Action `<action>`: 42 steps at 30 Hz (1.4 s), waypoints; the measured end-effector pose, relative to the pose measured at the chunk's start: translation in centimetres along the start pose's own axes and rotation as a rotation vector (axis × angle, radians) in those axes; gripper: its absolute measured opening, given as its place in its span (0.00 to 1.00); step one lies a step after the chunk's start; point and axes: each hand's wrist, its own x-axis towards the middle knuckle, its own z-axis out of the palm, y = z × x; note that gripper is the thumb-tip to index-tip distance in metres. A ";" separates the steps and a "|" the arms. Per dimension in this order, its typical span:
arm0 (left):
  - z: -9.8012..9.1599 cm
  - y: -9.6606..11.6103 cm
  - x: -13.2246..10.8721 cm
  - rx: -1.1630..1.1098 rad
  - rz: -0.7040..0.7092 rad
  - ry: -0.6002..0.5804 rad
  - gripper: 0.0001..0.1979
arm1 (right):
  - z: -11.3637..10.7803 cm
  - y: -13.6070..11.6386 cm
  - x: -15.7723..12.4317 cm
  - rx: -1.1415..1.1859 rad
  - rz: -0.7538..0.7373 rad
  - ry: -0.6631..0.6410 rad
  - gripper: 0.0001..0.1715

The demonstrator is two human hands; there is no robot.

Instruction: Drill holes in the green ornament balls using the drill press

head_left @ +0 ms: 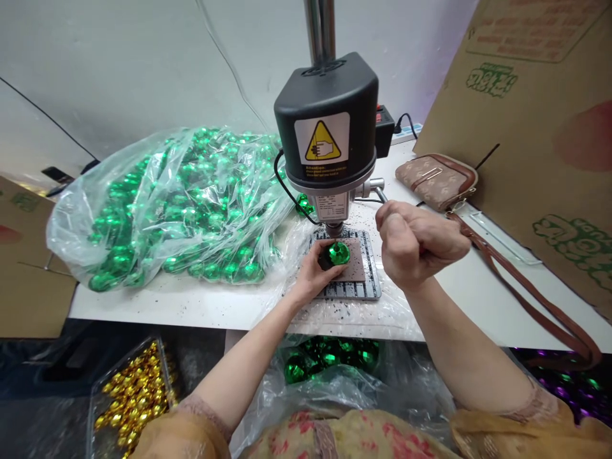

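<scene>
Under the chuck of a black drill press (326, 121), my left hand (316, 271) grips a shiny green faceted ball (339, 253) between thumb and fingers. The ball rests over a brown square board (356, 261) on the slotted metal base (373, 290). Dark chips are scattered around it. My right hand (415, 242) is closed in a fist around the press's feed lever (380, 192), of which only the upper end shows. Whether the drill bit touches the ball is hard to make out.
A clear plastic bag of green balls (191, 210) lies on the left of the white table (157, 306). A brown patterned purse (430, 178) with a strap sits right, beside a cardboard box (530, 127). Below are gold balls (136, 389) in a bin and more green balls (329, 357).
</scene>
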 end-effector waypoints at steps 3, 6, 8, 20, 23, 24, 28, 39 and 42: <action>0.0 -0.5 0.1 0.000 -0.009 0.000 0.27 | 0.8 -0.7 1.7 -0.014 0.116 0.041 0.30; 0.1 -0.6 0.1 0.018 -0.002 0.033 0.27 | 1.5 -1.0 3.8 -0.029 0.261 0.067 0.31; 0.0 -0.1 -0.5 0.067 0.039 0.077 0.25 | 1.6 -1.1 4.7 -0.036 0.325 0.052 0.30; -4.9 -2.2 -18.4 0.946 0.564 -0.649 0.22 | 1.5 -0.9 4.8 0.017 0.279 0.039 0.26; -4.6 -4.0 -20.7 1.149 0.072 -0.831 0.25 | 1.4 -0.8 4.8 0.000 0.284 0.053 0.28; -4.2 -4.2 -21.0 1.176 -0.051 -0.858 0.27 | 1.4 -0.8 4.8 -0.006 0.288 0.051 0.28; -3.2 -1.8 -20.2 1.220 -0.177 -0.906 0.30 | 1.3 -0.9 4.7 0.019 0.284 0.029 0.27; -9.3 4.4 3.3 0.686 -0.034 -0.145 0.14 | 0.9 -0.6 4.5 0.020 0.265 0.035 0.27; -8.9 0.8 9.7 0.674 0.003 -0.012 0.19 | 1.0 -1.0 4.5 0.015 0.276 0.022 0.27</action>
